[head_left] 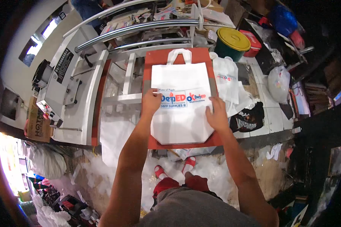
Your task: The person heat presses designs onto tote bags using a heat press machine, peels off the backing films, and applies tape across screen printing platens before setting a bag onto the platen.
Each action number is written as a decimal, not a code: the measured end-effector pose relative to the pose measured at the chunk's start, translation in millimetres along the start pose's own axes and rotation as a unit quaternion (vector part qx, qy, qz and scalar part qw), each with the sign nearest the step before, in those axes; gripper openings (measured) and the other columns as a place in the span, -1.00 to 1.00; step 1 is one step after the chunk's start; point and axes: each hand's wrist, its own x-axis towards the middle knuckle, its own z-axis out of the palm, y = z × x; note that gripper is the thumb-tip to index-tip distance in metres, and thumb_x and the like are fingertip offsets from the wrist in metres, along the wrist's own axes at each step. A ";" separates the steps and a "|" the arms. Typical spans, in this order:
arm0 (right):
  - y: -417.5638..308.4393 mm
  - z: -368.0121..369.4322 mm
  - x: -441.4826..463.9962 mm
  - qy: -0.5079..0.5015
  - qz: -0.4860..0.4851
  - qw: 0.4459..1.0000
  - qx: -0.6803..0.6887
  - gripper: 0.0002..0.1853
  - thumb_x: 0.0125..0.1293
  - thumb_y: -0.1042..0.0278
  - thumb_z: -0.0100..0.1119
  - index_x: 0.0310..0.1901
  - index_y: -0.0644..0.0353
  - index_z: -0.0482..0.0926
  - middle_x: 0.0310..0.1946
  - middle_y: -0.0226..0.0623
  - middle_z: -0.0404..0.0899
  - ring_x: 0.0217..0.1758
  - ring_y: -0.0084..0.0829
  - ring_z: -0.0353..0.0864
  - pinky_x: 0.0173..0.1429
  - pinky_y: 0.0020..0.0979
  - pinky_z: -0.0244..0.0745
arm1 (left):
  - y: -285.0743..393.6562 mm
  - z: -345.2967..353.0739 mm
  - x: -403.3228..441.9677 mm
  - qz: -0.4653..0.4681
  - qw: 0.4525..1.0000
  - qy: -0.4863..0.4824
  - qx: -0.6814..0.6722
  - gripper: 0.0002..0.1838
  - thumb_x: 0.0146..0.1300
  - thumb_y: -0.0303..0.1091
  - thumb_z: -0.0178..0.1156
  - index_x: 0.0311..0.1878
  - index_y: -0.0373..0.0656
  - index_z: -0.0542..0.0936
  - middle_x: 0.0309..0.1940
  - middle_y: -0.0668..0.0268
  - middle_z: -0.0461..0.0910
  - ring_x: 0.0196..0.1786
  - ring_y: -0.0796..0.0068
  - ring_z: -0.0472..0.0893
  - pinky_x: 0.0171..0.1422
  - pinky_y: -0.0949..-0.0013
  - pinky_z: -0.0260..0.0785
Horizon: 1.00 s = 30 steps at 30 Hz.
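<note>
A white tote bag [182, 126] with two loop handles lies flat on a red board [155, 56]. Blue, red and black printing [174, 99], including "DepED" and "SBFP SUPPLIES", crosses its middle, with a faint straight line above. My left hand [151, 101] rests at the bag's left edge beside the printing, its fingers partly stretched and partly hidden. On the opposite edge lies my right hand [217, 113], fingers extended and thumb apart. I see nothing held in either hand.
Left of the board stands a white press-like machine [64, 81] with metal rails [140, 28] behind. More printed white bags [226, 77] lie to the right, near a green bucket [231, 45] with a yellow lid and a black bag [248, 118]. White sheeting [136, 181] covers the floor.
</note>
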 end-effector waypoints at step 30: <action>-0.8 27.8 -15.5 -0.175 -0.003 0.970 -0.170 -0.41 0.30 0.24 0.08 0.34 0.32 0.37 0.43 -0.07 0.26 0.51 -0.02 0.16 0.48 -0.01 0.15 | -37.1 2.6 -92.1 0.232 0.932 0.031 0.278 -0.37 0.27 -0.11 0.12 0.38 -0.17 0.41 0.45 0.16 0.30 0.46 -0.07 0.27 0.47 -0.08 0.13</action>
